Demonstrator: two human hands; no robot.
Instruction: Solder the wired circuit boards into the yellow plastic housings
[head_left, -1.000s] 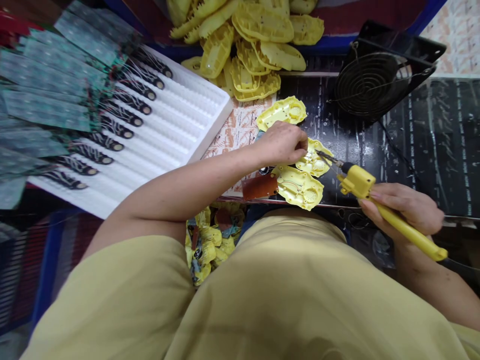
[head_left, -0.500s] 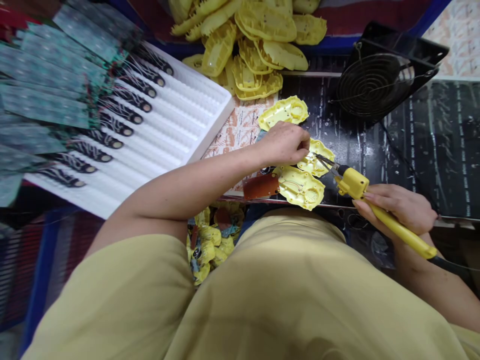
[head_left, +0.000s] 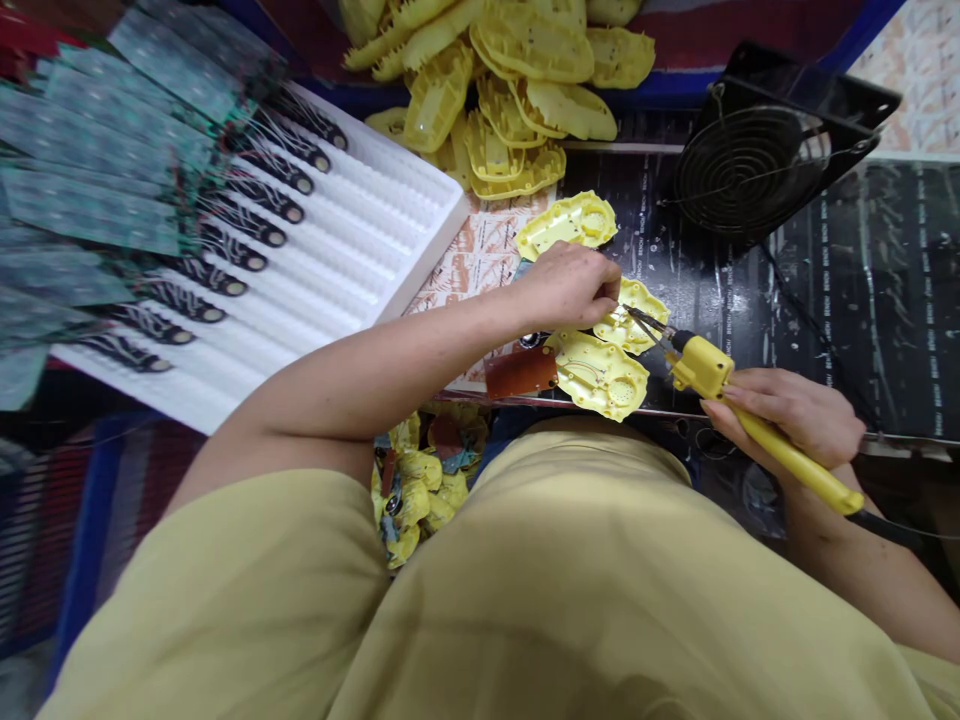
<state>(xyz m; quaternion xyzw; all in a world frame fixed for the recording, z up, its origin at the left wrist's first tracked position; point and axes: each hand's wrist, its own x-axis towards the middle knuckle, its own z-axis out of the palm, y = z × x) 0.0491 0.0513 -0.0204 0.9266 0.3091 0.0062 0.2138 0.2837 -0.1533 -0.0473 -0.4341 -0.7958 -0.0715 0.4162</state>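
Right hand (head_left: pixel 814 415) holds the iron (head_left: pixel 709 366), its long axis slanting forward-left to the shell (head_left: pixel 628 333), just right of the nearer left hand (head_left: pixel 574 285), fingers curled; whether gripping anything, I cannot tell.

Bright yellow plastic on my black tabletop (head_left: pixel 892 330).
The soldering iron (head_left: pixel 776 435) in my right hand (head_left: pixel 810 410) is yellow with a black collar, matching the plain yellow shells (head_left: pixel 600 375) by the near edge, where a circuit board (head_left: pixel 517 373) shows orange-brown; the tabletop's black carries rows of small white lettering and pale streaks, and the fan (head_left: pixel 750 175) toward its far edge is black too. Leftward, pinkish paper (head_left: pixel 450 280) bears an orange-brown print under a white, ridge-striped tray (head_left: pixel 390 215) with bluish-green wrapped boards (head_left: pixel 112 200); along the far edge sits a blue-rimmed, dark-red crate (head_left: pixel 690 85), and my shirt (head_left: pixel 525 580) is muted yellow.
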